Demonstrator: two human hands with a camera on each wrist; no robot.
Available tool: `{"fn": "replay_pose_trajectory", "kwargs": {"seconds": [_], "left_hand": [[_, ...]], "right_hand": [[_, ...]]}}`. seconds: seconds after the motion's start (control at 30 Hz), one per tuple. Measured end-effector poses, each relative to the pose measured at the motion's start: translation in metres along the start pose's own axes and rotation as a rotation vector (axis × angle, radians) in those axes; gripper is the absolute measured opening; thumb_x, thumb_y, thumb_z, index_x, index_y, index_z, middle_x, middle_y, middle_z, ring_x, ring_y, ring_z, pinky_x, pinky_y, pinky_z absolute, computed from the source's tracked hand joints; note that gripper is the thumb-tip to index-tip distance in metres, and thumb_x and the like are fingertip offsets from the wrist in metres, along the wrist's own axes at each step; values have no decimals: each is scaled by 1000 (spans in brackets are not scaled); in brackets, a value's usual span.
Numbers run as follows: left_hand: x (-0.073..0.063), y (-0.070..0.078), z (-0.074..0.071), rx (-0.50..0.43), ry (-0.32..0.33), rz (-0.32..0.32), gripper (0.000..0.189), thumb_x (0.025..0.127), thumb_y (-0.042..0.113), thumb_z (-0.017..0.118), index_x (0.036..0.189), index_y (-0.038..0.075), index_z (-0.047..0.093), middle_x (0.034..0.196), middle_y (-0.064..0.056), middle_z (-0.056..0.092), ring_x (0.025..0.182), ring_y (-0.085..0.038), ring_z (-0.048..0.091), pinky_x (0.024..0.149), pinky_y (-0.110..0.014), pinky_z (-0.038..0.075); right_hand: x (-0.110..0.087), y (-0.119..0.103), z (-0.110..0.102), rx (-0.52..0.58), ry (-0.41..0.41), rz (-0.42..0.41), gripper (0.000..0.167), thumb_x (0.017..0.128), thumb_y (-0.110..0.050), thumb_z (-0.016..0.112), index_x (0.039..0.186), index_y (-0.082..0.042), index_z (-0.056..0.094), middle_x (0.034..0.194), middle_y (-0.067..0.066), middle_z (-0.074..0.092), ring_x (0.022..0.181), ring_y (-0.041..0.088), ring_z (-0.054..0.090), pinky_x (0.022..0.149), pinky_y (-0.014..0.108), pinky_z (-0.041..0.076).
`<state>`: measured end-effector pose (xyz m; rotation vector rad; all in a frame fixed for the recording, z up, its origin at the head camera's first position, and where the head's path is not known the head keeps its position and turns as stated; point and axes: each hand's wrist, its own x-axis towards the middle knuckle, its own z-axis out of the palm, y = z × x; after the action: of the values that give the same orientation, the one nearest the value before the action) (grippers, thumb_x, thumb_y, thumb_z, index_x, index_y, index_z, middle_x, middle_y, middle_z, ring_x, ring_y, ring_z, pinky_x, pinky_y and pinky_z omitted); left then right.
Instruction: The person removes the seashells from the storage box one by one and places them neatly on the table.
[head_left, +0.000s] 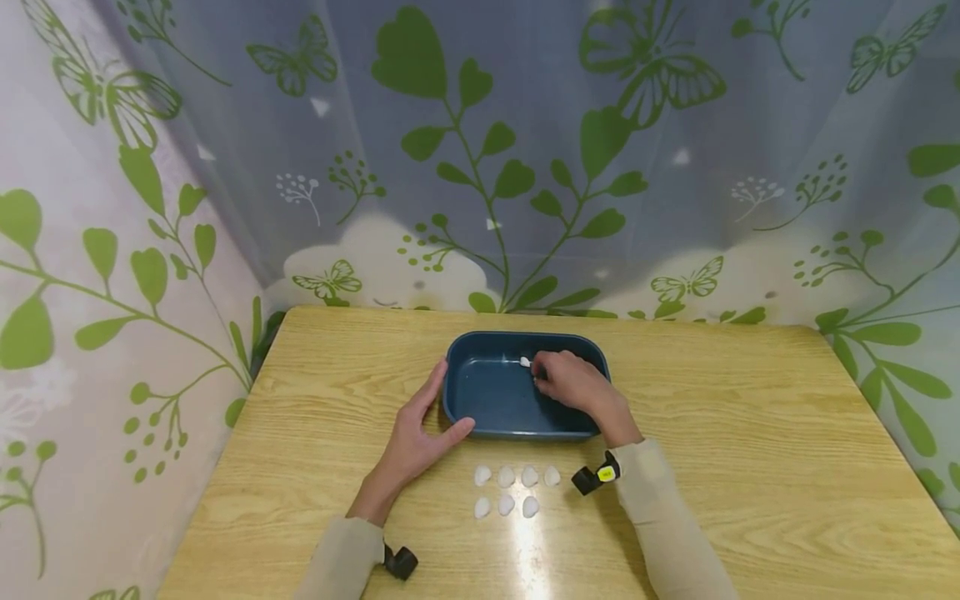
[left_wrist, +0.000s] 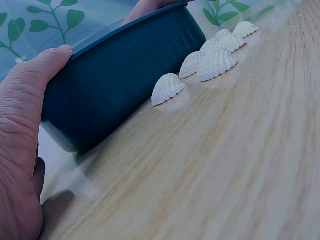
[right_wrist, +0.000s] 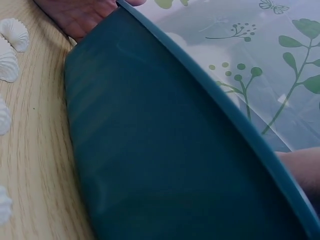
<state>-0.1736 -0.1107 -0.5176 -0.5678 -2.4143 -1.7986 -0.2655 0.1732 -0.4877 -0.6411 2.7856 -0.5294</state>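
Note:
A dark blue rectangular basin stands on the table. My left hand holds its left end, thumb on the front rim and fingers along the left side; in the left wrist view the thumb lies at the rim. Inside the basin, toward the back, my right hand has its fingers bent, with a white seashell at the fingertips. The basin wall hides those fingers in the right wrist view. Several ribbed white seashells lie in two rows in front of the basin.
The wooden table extends to both sides of the basin. A curtain printed with green leaves and butterflies hangs behind the table's far edge. Black wrist cameras sit at both cuffs.

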Motion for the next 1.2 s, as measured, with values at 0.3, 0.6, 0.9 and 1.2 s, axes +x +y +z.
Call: {"fn": "replay_pose_trajectory", "kwargs": {"seconds": [0.3,0.6,0.9,1.2], "left_hand": [[0,-1,-1,4,-1,-2,92,92,11,80,165,3,26,171,-16,26,159,-27,23,127,-55,21],[-1,-2,0,8,-1,0,91,91,11,81,165,5,27,171,-12,26,159,-26,23,127,-55,21],[0,-2,0,10,0,5,92,91,11,81,165,4,27,171,-14,26,159,-28,23,126,-56,22],[0,-2,0,11,-2,18,92,91,10,81,165,2,27,170,-20,26,158,-30,23,126,-58,22]], "right_hand": [[-4,3,-4,2,3,-30,20,101,-12,69,121,-7,70,78,2,63,58,13,48,56,28,40],[-4,1,-5,-18,-41,-22,18,101,-13,71,119,-8,71,86,3,67,64,13,54,58,29,46],[-3,-1,-1,-13,-42,28,15,101,-23,72,99,-8,71,87,2,67,69,14,58,63,31,51],[-4,-3,-3,31,-40,-26,8,101,-16,70,104,-9,70,75,-2,59,61,12,50,56,27,41]]}}
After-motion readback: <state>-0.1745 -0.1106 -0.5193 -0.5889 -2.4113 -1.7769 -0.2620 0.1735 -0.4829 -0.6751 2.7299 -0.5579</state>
